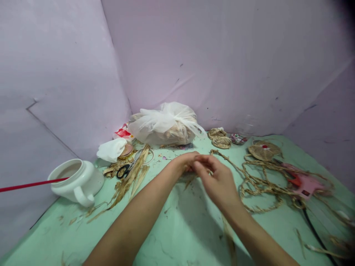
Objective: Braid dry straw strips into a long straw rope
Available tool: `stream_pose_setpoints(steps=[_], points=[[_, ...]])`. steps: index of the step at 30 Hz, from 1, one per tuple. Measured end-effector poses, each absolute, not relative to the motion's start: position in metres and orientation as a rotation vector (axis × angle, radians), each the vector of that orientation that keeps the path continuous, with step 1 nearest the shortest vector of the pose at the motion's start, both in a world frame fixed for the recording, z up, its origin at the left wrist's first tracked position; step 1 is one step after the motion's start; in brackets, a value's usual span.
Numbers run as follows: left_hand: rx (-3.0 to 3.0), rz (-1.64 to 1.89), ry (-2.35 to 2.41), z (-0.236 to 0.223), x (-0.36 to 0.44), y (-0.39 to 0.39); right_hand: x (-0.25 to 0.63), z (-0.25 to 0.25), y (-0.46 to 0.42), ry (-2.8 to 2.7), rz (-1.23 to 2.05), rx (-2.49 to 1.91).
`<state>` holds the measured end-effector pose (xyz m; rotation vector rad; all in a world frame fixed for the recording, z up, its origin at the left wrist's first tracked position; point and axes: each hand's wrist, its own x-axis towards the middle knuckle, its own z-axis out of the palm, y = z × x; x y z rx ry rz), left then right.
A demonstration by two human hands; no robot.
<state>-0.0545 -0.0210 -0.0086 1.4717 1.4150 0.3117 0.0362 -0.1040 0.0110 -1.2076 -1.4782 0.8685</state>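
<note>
My left hand (190, 161) and my right hand (215, 176) meet above the middle of the green table, fingers curled together. Below them pokes out a piece of tan dried plant fibre (189, 181), mostly hidden by my hands and blurred. A pale fibre strip (229, 236) shows beside my right forearm; whether it joins the held piece I cannot tell. Right of my hands lies a loose twisted fibre rope (256, 184). Dried fibre strips (133, 177) and black-handled scissors (124, 170) lie to the left.
A white ceramic pot (91, 181) lies tipped at left, a red stick (33, 184) at its mouth. A white bag (169, 125) stands at the back, near coiled braids (220, 140). On the right are a pink glue gun (306, 186) with a black cord and a round fibre piece (263, 150).
</note>
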Motion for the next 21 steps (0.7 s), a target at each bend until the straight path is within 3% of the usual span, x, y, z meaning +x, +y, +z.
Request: stream_pose_setpoints(steps=[4,11,21], points=[[1.359,0.211,1.167,-0.002,-0.049,-0.019,0.077,-0.003,-0.078,-1.167,0.862,-1.617],[1.254,0.243,1.153,0.004,-0.044,-0.023,0.087,-0.012,-0.077,-0.834,1.733,-1.372],[1.5,0.155,1.33,0.009,-0.039,-0.027,0.086,-0.022,-0.073,-0.963,1.507,-1.597]])
